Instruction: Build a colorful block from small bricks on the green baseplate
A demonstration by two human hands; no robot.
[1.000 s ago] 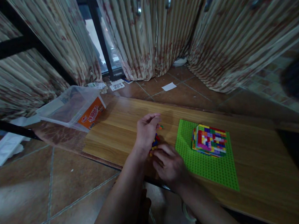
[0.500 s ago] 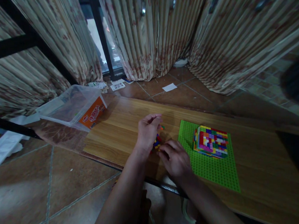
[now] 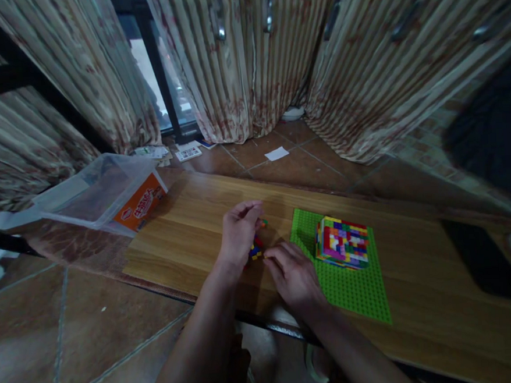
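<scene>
The left hand point(image 3: 237, 235) is curled, fingers pinched above a small cluster of red, blue and yellow plastic bricks point(image 3: 255, 248) lying on the wooden tabletop point(image 3: 188, 231). The right hand point(image 3: 294, 276) rests half-closed, fingertips touching that cluster; whether either truly grips it is unclear. Just beside stands a multicoloured brick block point(image 3: 342, 242) on a green studded baseplate point(image 3: 354, 289). A clear plastic box point(image 3: 93, 194) bears an orange label, unreadable.

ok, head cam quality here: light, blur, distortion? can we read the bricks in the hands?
Head view: dim, brightest at the window gap; wide-angle bend at the curtains, edges soft. Left hand and right hand shade the small bricks, so only colour specks read. The brick block on the green baseplate reads clearly.
</scene>
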